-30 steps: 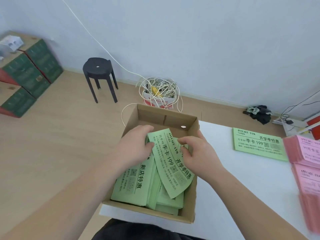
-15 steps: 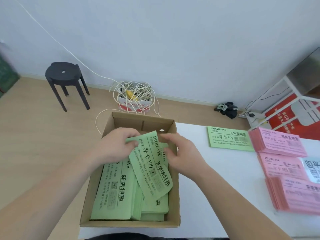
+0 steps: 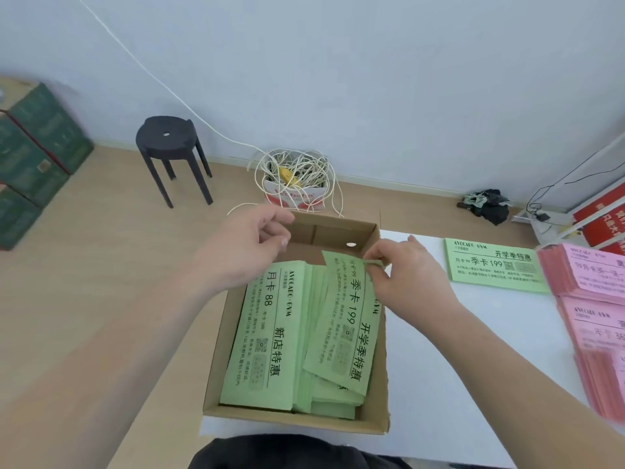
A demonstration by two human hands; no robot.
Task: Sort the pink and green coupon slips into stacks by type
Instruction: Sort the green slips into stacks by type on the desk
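A cardboard box (image 3: 380,367) on the white table's left edge holds several green coupon slips. The left pile's top slip (image 3: 267,330) reads 88. My right hand (image 3: 402,275) pinches the top edge of a green 199 slip (image 3: 345,319) that lies tilted over the right pile. My left hand (image 3: 243,245) hovers over the box's far left corner with loosely curled fingers, holding nothing. A green 199 stack (image 3: 493,265) lies on the table to the right. Pink slip stacks (image 3: 588,275) sit at the right edge.
The white table (image 3: 456,350) extends right of the box. On the wooden floor stand a black stool (image 3: 170,147), a small box of tangled white cord (image 3: 294,184) and green cartons (image 3: 30,157) at the left. A dark bundle (image 3: 487,203) and cables lie by the wall.
My left hand has let go of the green 199 slip and lifted away to the left. My right hand now pinches that slip alone at its top edge.
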